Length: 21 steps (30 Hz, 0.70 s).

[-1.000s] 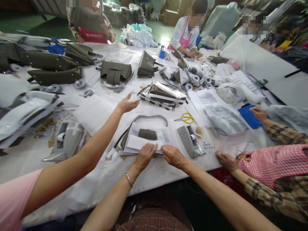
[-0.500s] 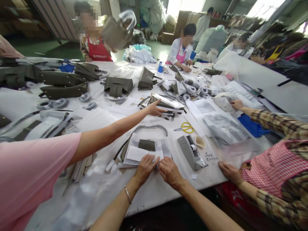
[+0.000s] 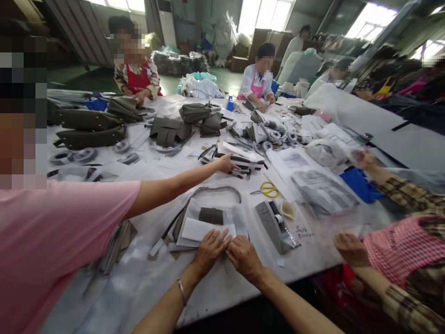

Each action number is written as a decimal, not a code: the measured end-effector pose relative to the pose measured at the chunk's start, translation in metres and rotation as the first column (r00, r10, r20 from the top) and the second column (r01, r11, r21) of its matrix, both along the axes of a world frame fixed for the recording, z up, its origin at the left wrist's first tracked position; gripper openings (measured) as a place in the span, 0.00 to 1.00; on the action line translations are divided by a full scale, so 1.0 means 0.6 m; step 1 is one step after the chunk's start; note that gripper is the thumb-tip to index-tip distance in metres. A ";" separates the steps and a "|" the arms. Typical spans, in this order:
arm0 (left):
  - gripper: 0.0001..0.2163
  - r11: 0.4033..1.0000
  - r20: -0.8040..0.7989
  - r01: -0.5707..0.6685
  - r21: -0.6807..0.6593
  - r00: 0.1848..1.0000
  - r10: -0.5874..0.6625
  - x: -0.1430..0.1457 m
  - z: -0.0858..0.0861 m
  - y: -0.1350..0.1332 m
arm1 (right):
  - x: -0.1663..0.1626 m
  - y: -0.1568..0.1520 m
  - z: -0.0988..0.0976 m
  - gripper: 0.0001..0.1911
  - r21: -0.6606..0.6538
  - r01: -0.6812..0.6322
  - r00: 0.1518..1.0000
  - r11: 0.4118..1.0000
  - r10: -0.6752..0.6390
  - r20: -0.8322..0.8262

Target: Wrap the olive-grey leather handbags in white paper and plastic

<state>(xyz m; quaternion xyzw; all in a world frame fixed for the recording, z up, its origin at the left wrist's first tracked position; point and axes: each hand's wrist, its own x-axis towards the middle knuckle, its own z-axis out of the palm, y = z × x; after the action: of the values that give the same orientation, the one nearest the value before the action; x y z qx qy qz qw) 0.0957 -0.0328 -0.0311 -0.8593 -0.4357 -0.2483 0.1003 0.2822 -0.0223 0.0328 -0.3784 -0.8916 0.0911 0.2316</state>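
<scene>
In front of me lies a dark olive handbag (image 3: 211, 215), partly covered by clear plastic and white packing sheets, its looped handle (image 3: 222, 189) pointing away from me. My left hand (image 3: 211, 249) rests flat on the near edge of a folded white sheet (image 3: 196, 230), fingers stretched out. Close beside it, my right hand (image 3: 244, 256) is closed, fingers curled at the lower right corner of the wrapping. What those fingers pinch is hidden. To the right stand a grey tape dispenser (image 3: 276, 227) and yellow-handled scissors (image 3: 268, 189).
A co-worker's arm (image 3: 181, 188) in a pink sleeve crosses from the left to a stack of wrapped bags (image 3: 239, 155). At the right, another person in plaid sleeves handles clear plastic (image 3: 333, 213). More olive bags (image 3: 90, 132) lie at the far left.
My hands stay at the wrapping's near edge with little movement. The pink-sleeved co-worker leans further in. The plaid-sleeved hands have moved. A bag held up at the back is now down.
</scene>
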 end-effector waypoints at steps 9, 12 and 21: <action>0.19 0.997 -0.038 0.039 -0.071 0.998 -0.042 -0.005 0.014 -0.005 | 0.031 0.027 0.058 0.12 -0.297 0.014 0.964 0.955 -0.092 -0.249; 0.20 0.994 -0.050 0.047 -0.097 0.997 -0.052 -0.006 0.018 -0.005 | 0.035 0.041 0.064 0.10 -0.308 0.049 0.956 0.950 -0.134 -0.261; 0.22 0.947 0.026 0.102 -0.306 0.995 -0.098 -0.003 0.039 -0.010 | 0.042 0.008 -0.018 0.08 -0.197 0.006 0.999 0.980 -0.016 -0.046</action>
<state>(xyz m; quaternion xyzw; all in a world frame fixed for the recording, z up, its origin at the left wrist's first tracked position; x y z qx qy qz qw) 0.0939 -0.0388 -0.0079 -0.8841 -0.4254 -0.1869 -0.0495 0.3076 -0.0173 0.0220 -0.4020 -0.8704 0.1863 0.2145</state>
